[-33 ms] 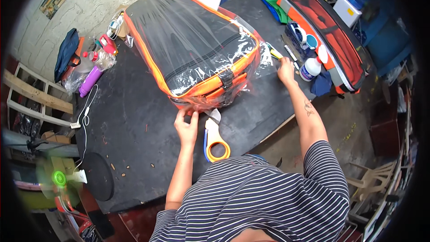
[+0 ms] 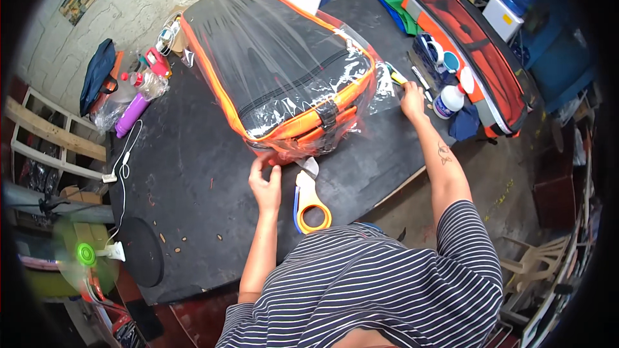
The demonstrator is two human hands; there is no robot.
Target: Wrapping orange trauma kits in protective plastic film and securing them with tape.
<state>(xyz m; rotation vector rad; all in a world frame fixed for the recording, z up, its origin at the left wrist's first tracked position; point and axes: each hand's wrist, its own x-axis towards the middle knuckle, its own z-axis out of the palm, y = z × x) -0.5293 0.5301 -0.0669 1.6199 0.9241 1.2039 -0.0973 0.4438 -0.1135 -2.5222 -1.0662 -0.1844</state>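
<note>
A large black backpack with orange trim lies on the dark table, covered by a clear plastic cover. My left hand is at its near lower edge, thumb and fingers closed on the plastic; the fingertips are partly hidden. Off to the right, my right hand is closed at the outer end of a loose flap of that cover. Just beyond those fingers lies a small yellow tool. Close to my body, below the backpack, a yellow and white tape dispenser rests on the tabletop.
To the right stand a white bottle, a clear bin of supplies and an orange and black bag. Plastic bottles and a purple bottle are at left. A fan runs by the left corner, beside a white cable.
</note>
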